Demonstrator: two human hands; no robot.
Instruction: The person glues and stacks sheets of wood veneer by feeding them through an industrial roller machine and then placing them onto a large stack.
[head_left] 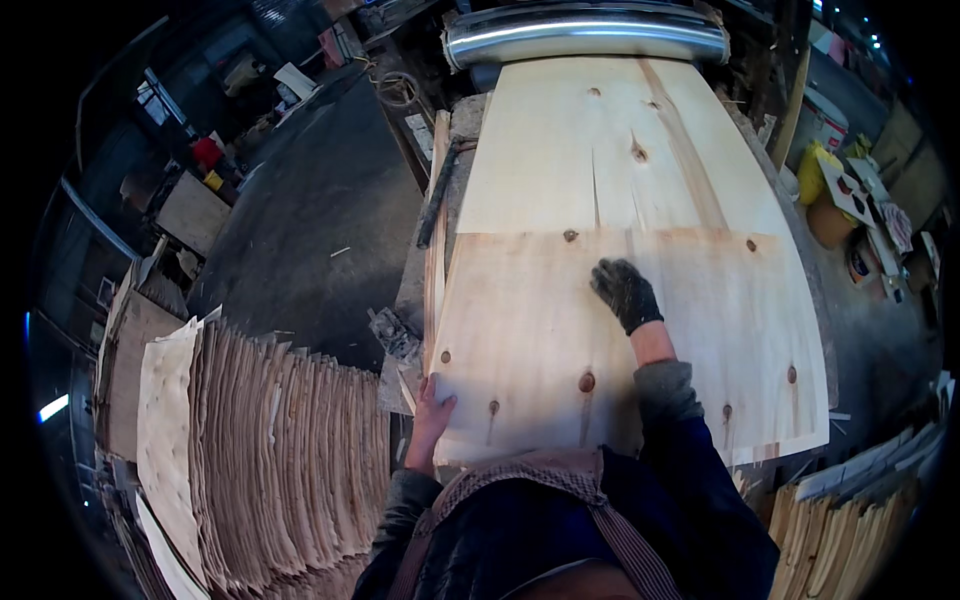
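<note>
A pale wood veneer sheet (520, 340) with several dark knots lies in front of me. It overlaps a second veneer sheet (550, 150), which reaches up to a shiny metal roller (590, 40). My right hand (626, 293), in a dark glove, rests palm down on the nearer sheet, close to its far edge, with the fingers loosely spread. At that sheet's left edge is my bare left hand (430, 412), its fingers stretched along the edge and its thumb apart. Neither hand is clearly gripping the veneer.
A tall stack of brown veneer sheets (285, 450) stands at the lower left, and more stacked sheets (850, 520) at the lower right. A dark bar (435, 205) lies beside the table. Someone in red (207, 153) is far left. Buckets and a yellow bag (812, 175) stand right.
</note>
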